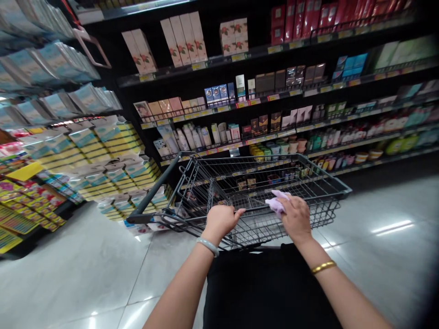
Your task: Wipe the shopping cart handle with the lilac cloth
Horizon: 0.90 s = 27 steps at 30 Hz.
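A dark grey wire shopping cart [320, 197] stands sideways in front of me, its push handle [156, 186] toward the left. My left hand [221, 221], with a pale bangle at the wrist, is closed around the near side rim of the cart. Farther right along the same rim, my right hand [297, 219] is closed on a light purple cloth [276, 203]. The cloth bunches out past the fingers and appears to touch the rim; my hand covers part of it.
Behind the cart run shelves [219, 108] of boxed and bottled goods. Stacked yellow-and-blue packs [113, 137] stand at left, with hanging packets above. A low display [30, 201] of colourful packages sits at far left. Shiny tiled floor [85, 265] surrounds the cart.
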Tool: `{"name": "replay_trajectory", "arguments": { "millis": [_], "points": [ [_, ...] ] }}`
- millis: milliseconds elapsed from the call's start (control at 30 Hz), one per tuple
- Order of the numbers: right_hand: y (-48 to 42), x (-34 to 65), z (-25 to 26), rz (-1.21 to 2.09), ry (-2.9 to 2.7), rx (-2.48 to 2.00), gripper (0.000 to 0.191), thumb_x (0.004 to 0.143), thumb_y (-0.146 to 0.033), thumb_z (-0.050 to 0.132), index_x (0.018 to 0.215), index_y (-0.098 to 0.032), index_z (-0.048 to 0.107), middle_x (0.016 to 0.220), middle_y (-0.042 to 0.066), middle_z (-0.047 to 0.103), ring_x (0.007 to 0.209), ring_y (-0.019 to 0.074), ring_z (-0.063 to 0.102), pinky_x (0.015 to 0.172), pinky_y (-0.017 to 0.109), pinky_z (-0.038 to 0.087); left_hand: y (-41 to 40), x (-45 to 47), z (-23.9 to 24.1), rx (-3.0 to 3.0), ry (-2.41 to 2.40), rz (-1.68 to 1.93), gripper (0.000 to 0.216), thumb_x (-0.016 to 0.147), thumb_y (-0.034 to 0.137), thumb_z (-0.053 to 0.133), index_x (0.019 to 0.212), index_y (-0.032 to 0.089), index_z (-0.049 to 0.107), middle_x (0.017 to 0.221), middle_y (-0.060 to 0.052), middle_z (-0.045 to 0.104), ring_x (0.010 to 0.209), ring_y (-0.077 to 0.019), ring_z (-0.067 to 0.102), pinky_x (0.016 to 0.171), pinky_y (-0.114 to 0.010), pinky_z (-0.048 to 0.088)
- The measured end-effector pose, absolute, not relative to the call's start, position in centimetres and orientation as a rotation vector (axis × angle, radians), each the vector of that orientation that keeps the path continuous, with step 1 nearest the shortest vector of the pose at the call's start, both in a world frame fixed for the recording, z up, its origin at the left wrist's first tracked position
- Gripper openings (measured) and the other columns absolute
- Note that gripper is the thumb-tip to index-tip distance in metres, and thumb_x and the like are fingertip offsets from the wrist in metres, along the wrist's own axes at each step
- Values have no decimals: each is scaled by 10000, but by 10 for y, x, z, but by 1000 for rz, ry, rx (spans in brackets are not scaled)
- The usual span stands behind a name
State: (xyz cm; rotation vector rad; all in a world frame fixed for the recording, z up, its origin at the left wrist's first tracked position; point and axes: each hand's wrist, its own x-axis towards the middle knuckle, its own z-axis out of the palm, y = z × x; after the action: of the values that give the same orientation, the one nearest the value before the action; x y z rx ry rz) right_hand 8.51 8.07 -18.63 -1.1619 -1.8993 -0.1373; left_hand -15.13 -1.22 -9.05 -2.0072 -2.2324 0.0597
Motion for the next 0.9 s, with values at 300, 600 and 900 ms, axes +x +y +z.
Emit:
{"name": "replay_trajectory", "arguments": {
  "millis": [300,600,900],
  "points": [
    [51,29,-201,-206,-1769,-831,375,836,-66,548,1101,-299,677,1197,47,581,1219,261,471,1052,455,406,-9,-150,-92,-1986,-2241,57,773,935,692,154,835,178,722,784,-129,718,798,-266,693,686,-324,469],
    [66,52,-243,-220,-1715,-921,324,827,-42,565,997,-280,705,1146,62,588,1139,251,506,1016,460,434,-2,-151,-88,-2010,-2271,138,761,944,676,131,791,202,706,763,-105,718,777,-264,689,661,-323,459],
    [63,30,-221,-145,-1704,-817,230,849,-114,603,957,-288,709,1122,48,621,1104,243,519,1000,430,419,41,-115,-64,-2249,-2211,101,731,971,628,127,880,227,732,870,-89,742,856,-239,692,710,-298,469]
  ]
}}
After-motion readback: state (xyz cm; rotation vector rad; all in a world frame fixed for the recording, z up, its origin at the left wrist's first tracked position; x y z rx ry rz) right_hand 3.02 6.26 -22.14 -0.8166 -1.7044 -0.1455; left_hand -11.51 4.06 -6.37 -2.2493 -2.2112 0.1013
